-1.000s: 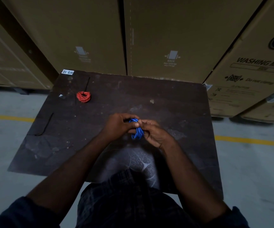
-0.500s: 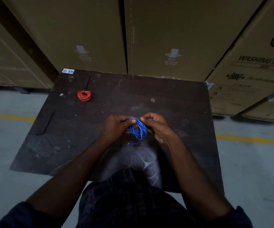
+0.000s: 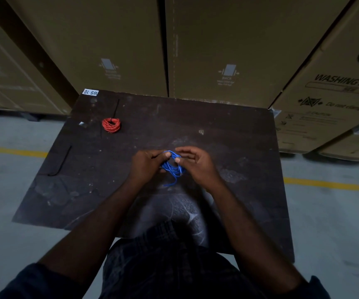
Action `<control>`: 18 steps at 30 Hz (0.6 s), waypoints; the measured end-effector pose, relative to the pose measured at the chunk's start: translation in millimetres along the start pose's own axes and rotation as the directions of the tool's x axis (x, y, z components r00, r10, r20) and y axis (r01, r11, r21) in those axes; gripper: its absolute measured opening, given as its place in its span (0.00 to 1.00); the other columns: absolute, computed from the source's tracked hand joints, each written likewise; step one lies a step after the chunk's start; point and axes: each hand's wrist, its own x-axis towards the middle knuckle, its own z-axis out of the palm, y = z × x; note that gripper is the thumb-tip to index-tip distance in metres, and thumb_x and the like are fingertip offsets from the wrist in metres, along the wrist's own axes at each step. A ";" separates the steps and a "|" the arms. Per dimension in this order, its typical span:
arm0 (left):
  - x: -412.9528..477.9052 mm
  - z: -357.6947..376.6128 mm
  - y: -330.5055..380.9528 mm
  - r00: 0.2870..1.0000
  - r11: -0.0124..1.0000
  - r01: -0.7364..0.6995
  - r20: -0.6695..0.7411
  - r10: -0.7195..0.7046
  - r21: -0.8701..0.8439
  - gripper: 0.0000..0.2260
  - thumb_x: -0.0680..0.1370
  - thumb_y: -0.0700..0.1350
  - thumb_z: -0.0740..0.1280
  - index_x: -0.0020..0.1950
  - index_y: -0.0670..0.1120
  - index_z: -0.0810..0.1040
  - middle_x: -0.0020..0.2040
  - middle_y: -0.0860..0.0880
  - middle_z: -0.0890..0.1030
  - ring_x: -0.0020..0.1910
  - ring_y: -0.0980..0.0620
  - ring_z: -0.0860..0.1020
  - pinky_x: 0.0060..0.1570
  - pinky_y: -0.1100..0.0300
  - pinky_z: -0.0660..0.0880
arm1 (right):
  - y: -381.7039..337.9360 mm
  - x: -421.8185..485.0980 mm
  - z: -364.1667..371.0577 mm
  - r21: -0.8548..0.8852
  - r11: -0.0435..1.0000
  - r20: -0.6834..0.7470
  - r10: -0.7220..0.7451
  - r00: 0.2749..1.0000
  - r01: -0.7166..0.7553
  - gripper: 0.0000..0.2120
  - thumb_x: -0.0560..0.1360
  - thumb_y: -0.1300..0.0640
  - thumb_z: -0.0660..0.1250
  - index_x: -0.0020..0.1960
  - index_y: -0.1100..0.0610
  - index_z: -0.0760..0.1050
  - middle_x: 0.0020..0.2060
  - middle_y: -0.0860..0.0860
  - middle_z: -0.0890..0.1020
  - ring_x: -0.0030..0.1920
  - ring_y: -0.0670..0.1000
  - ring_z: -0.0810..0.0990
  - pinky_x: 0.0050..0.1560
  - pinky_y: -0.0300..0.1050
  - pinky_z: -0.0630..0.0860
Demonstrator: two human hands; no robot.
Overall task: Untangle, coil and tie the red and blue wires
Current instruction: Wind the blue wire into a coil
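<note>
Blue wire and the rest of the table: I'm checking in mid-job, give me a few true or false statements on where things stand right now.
1. The blue wire is held between both hands. True: the left hand and right hand both grip it.
2. The red wire lies loose and tangled near the table's front edge. False: it sits coiled at the far left of the table.
3. One blue end hangs loose below the bundle. True.
4. The red wire touches the left hand. False: it lies well apart, untouched.
5. A white label marks the table's far left corner. True.
</note>
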 end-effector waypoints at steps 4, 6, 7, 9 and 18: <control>-0.1 1.9 1.8 0.999 0.995 0.051 -0.004 -0.051 -0.084 0.09 0.78 0.41 0.66 0.52 0.38 0.82 0.42 0.41 0.83 0.32 0.63 0.79 0.28 0.71 0.73 | 0.4 -1.9 6.6 -0.058 0.996 -0.067 -0.078 0.995 0.074 0.08 0.71 0.68 0.71 0.48 0.59 0.82 0.43 0.52 0.85 0.43 0.46 0.83 0.48 0.40 0.79; 1.5 -0.1 1.2 0.997 0.989 0.078 0.005 -0.078 -0.129 0.09 0.78 0.41 0.65 0.52 0.38 0.82 0.41 0.40 0.83 0.32 0.62 0.79 0.29 0.69 0.73 | 2.8 -2.2 7.7 -0.161 0.975 -0.056 -0.162 0.985 0.151 0.07 0.71 0.66 0.71 0.48 0.59 0.83 0.45 0.51 0.85 0.47 0.45 0.83 0.52 0.39 0.77; 3.1 -2.2 0.3 0.997 0.990 0.071 -0.004 -0.072 -0.118 0.09 0.79 0.42 0.65 0.51 0.39 0.83 0.40 0.41 0.83 0.32 0.62 0.79 0.30 0.68 0.74 | 4.6 -1.9 7.4 -0.208 0.960 -0.023 -0.194 0.981 0.185 0.08 0.72 0.66 0.70 0.50 0.58 0.83 0.48 0.51 0.85 0.51 0.45 0.82 0.55 0.39 0.76; 7.4 -7.3 -1.4 0.998 0.995 0.058 -0.012 -0.060 -0.083 0.10 0.78 0.46 0.67 0.48 0.42 0.84 0.40 0.41 0.84 0.34 0.58 0.79 0.35 0.62 0.75 | 7.5 -1.1 4.4 -0.245 0.943 0.100 -0.207 0.973 0.226 0.15 0.72 0.66 0.68 0.57 0.58 0.80 0.59 0.53 0.80 0.62 0.47 0.78 0.64 0.42 0.72; 12.7 -6.9 -0.7 0.990 0.984 0.138 0.014 -0.137 -0.114 0.10 0.77 0.47 0.67 0.46 0.41 0.84 0.41 0.38 0.83 0.36 0.51 0.82 0.35 0.57 0.80 | 9.7 -16.7 5.3 -0.499 0.764 0.194 -0.362 0.912 0.410 0.35 0.63 0.68 0.74 0.68 0.55 0.72 0.71 0.50 0.70 0.70 0.44 0.69 0.69 0.41 0.67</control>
